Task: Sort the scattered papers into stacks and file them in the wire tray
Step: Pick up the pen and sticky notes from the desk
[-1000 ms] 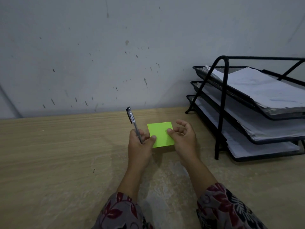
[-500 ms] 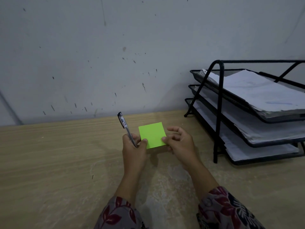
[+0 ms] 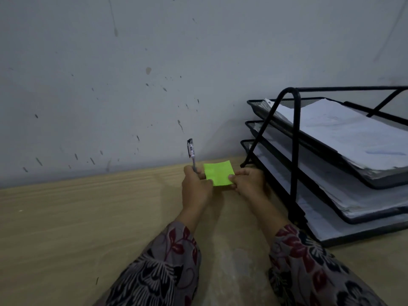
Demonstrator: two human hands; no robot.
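left grip point(image 3: 195, 188) clamps clear plastic pen point(image 3: 191, 151), touching square lime-green paper note point(image 3: 218, 176) | right grip point(image 3: 249, 183) pinches note's right edge | held over wooden desk point(image 3: 88, 217), near black wire tray point(image 3: 294, 151) | likely light, floppy: take edges

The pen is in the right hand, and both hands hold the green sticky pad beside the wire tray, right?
No: the head view shows the pen in the left hand. It and the right hand both hold the green sticky pad beside the wire tray.
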